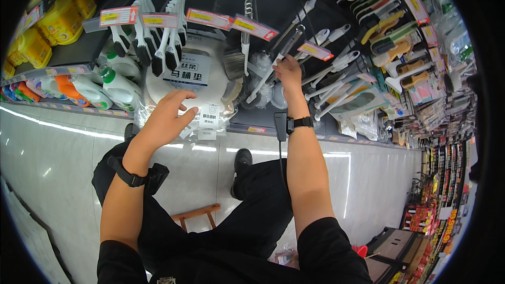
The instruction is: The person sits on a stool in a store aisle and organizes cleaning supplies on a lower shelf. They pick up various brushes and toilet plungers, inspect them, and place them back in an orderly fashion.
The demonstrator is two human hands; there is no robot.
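Observation:
My left hand (167,116) is empty, thumb and fingers apart, in front of the plastic-wrapped toilet seat pads (213,71) hanging from the shelf. A white printed label (187,69) and a hanging tag (209,115) are on the packs. My right hand (290,75) is raised among the long-handled toilet brushes, fingertips at the grey-and-white handle of one brush (263,83). Whether the fingers close around that handle is unclear. Clear-wrapped round white items (262,63) lie just behind it. Each wrist wears a black strap with a small device.
White scrub brushes (159,57) with black bristles hang at upper left, beside a grey-bristled brush (234,59). Detergent bottles (120,86) and yellow tubs (59,23) fill the left shelves. More brushes (394,47) hang at right. Between my legs is a wooden stool (197,213).

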